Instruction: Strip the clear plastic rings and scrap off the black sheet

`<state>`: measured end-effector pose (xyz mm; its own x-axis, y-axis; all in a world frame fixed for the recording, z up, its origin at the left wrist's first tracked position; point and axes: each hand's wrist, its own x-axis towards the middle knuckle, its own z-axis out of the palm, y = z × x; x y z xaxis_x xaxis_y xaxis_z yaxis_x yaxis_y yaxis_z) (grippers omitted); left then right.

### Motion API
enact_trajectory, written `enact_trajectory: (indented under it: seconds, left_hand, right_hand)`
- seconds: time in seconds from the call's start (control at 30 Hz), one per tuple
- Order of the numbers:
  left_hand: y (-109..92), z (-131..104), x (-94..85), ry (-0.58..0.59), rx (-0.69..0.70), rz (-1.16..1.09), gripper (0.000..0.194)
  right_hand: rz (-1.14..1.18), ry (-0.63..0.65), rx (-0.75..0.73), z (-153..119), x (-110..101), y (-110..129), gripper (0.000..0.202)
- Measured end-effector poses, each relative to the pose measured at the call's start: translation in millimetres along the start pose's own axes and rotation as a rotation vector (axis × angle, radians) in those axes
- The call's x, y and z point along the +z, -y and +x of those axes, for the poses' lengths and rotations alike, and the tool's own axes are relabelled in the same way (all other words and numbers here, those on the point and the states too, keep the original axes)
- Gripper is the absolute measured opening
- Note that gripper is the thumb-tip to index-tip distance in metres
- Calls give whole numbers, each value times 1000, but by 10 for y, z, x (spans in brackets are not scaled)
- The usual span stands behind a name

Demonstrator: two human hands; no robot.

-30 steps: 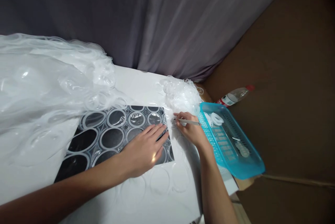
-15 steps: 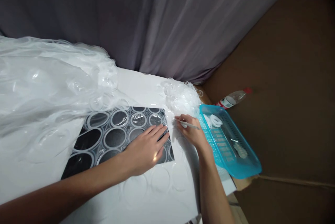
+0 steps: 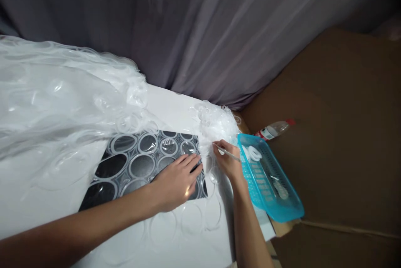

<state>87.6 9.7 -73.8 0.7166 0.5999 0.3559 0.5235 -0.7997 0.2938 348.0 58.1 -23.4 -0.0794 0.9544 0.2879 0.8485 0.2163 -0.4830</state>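
My left hand (image 3: 178, 180) lies flat with its fingers extended on the right part of a black sheet (image 3: 140, 165) printed with pale rings. Clear film with ring outlines (image 3: 163, 226) spreads over the white table below the sheet. Just right of the sheet, my right hand (image 3: 228, 160) pinches a thin pale stick-like tool (image 3: 230, 154), its tip pointing left. Beyond that hand is a heap of clear plastic rings (image 3: 216, 122). The exact end of the tool is too small to make out.
A blue plastic basket (image 3: 283, 213) holding white loops (image 3: 252, 153) stands to the right. Behind it lies a bottle with a red cap (image 3: 274, 130). A big pile of clear film (image 3: 62, 97) covers the left; a grey curtain (image 3: 188, 21) hangs behind.
The view has shifted a little, so the basket and bottle appear lower and further left. My right hand still holds the tool, and my left hand stays on the sheet.
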Motion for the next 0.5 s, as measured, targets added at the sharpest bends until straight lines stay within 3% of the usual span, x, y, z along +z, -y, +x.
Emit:
enact_trajectory:
  seconds: [0.27,0.5]
  left_hand:
    - [-8,1,-33,-16,3,6,49]
    - [0,1,-9,-24,3,-29,48]
  right_hand:
    - [101,58,7,-12,-127,-24,35]
    - [38,26,25,-36,-90,-91,31]
